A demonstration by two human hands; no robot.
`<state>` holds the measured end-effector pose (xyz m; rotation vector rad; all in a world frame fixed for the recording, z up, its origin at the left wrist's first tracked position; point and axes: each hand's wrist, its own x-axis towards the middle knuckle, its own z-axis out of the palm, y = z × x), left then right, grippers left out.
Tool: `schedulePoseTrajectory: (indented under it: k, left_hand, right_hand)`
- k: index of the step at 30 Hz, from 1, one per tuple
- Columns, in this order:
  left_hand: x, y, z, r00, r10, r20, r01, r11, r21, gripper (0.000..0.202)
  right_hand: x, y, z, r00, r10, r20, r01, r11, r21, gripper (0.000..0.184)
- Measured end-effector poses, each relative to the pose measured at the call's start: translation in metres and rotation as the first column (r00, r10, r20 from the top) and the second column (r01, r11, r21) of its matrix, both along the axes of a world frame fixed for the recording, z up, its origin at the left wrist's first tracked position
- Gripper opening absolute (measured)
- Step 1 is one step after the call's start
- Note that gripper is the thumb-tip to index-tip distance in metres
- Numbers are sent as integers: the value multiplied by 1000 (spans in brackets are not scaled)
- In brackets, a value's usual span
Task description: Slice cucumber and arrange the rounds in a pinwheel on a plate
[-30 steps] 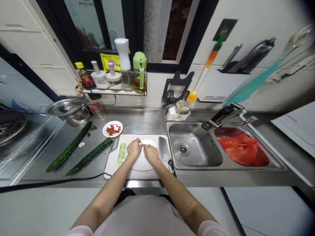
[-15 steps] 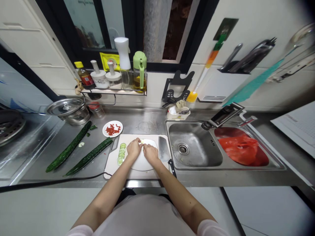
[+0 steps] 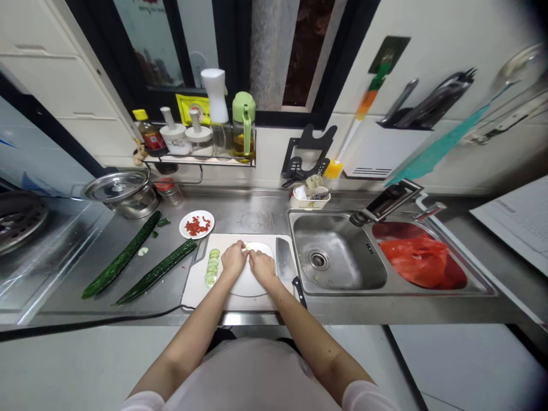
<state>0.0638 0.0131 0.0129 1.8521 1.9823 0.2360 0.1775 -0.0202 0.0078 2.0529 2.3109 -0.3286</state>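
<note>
Both my hands rest over a white plate [image 3: 248,283] on the cutting board [image 3: 196,285]. My left hand [image 3: 233,260] and my right hand [image 3: 261,266] meet fingertip to fingertip at the plate's far rim, pinched on pale green cucumber slices [image 3: 252,246]. A row of cucumber slices [image 3: 211,267] lies on the board just left of my left hand. A cleaver [image 3: 286,264] lies at the board's right edge, beside my right hand.
Two whole cucumbers [image 3: 122,258] [image 3: 157,272] lie on the steel counter to the left, with a small dish of red chilli [image 3: 196,224] behind the board. A double sink [image 3: 342,260] sits at the right, a red bag [image 3: 422,262] in its far basin. A lidded pot [image 3: 122,192] stands at the back left.
</note>
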Motion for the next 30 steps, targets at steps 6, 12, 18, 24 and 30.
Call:
schedulePoseTrajectory:
  k: [6,12,18,24,30]
  left_hand:
    - [2,-1,1,1000,4,2,-4,1000,15,21]
    - [-9,-6,11,990,72,119,-74,997,17,21]
    - [-54,-38,13,950,181,256,-198,979,45,25]
    - [-112,-70,0,940,263,219,-273,962,15,29]
    - [-136,-85,-2,961,257,100,-245,962,-117,32]
  right_hand:
    - [-1,0,4,1000,-4,-24,4,1000,-14,33]
    - [13,-7,22,970,-145,-195,156,987,41,33]
    - [55,-44,30,877,-306,-370,366,925,103,34]
    - [77,-72,24,813,-366,-452,445,892,77,35]
    - [77,-77,19,788,-347,-508,453,886,98,37]
